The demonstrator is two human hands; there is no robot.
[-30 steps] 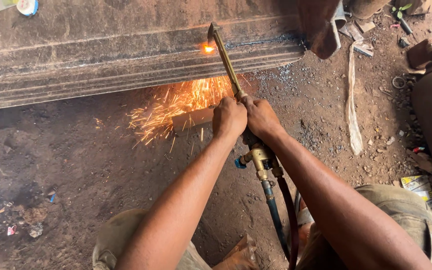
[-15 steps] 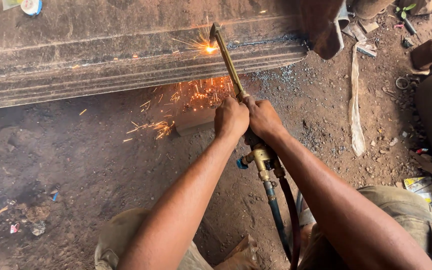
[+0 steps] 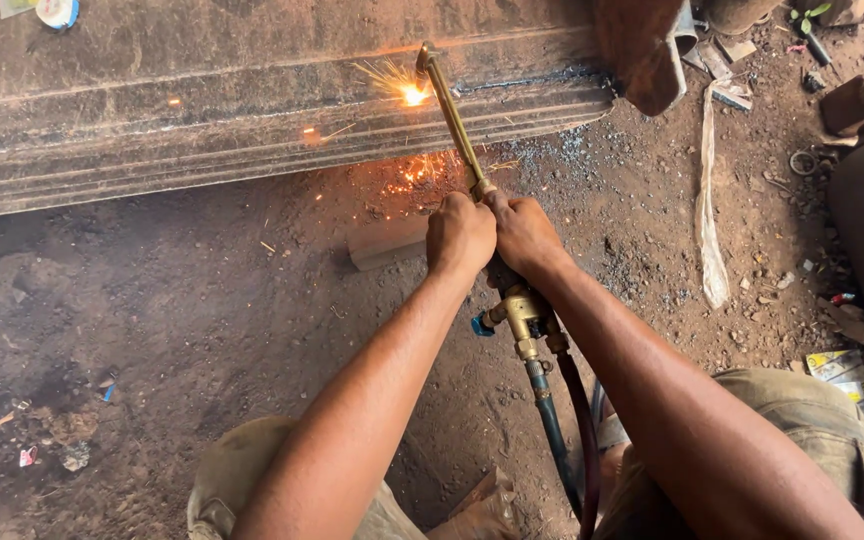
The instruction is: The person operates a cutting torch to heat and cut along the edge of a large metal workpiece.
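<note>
Both hands, left hand [image 3: 460,235] & right hand [image 3: 524,232], w/ closed grip on the brass cutting torch [image 3: 452,115]; its tip sits at the steel beam [image 3: 252,110], flame spot sparking. Dark cut line runs right of the tip, so that part looks done; beam left of it is uncut. Hoses [image 3: 562,440] trail back between the knees.

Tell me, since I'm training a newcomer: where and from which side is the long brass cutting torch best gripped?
Probably at the thick rear handle of the long brass cutting torch, just ahead of the brass valve block, coming from the hose end. The flame burns at the far tip against the rusty steel beam. Left hand and right hand grip there side by side.
</note>
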